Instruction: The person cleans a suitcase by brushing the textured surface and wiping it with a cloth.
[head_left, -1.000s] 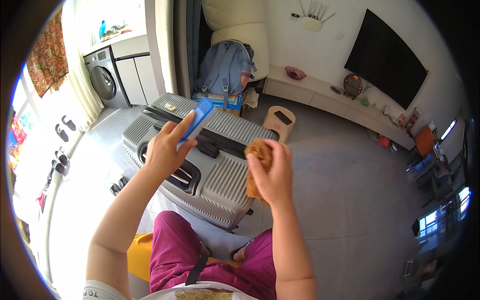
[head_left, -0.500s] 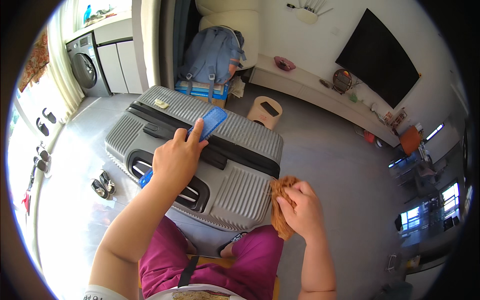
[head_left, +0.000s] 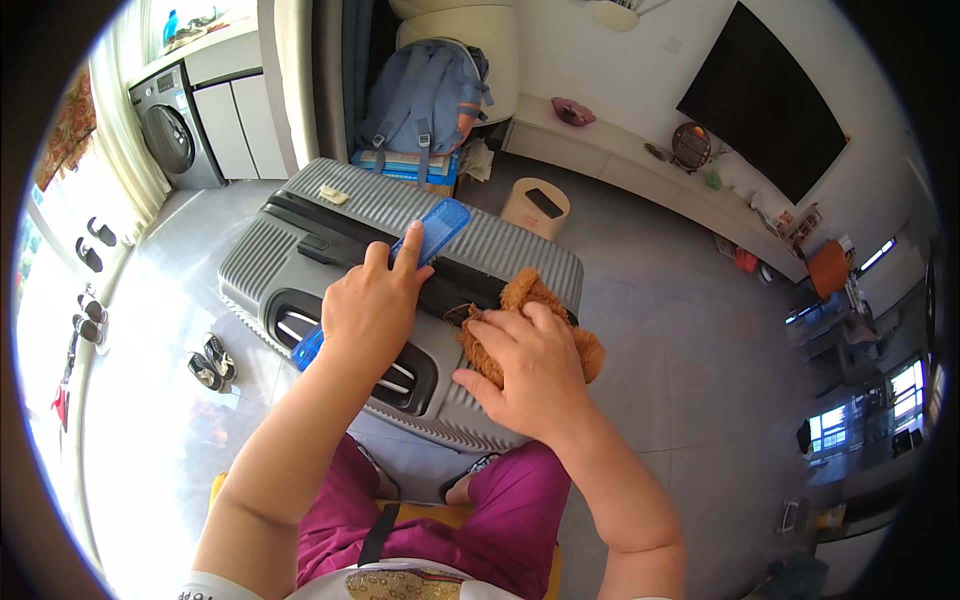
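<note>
A grey ribbed suitcase [head_left: 265, 265] lies in front of my knees, its black band running across the upper side. My left hand [head_left: 372, 308] rests above it, gripping a long, see-through blue plastic piece [head_left: 440, 228] whose ends stick out beyond the fingers and below the wrist. What kind of piece it is, I cannot tell. My right hand [head_left: 535, 375] is spread over a fluffy brown cloth [head_left: 530, 292], fingers curled on it, bunched at the suitcase's right end. A small cream-coloured object [head_left: 333, 195] sits on the suitcase's far left part.
Beyond the suitcase, a blue-grey backpack [head_left: 425, 105] leans on a cream chair. A beige bin [head_left: 535, 208] with a dark rectangle on top stands to its right. Two small shoes [head_left: 212, 362] are on the floor at left. A long low cabinet [head_left: 620, 160] lines the far wall.
My right hand has brought the brown cloth from beside the suitcase's right end up onto it, and its fingers have spread over the cloth. The left hand keeps its hold on the blue piece.
</note>
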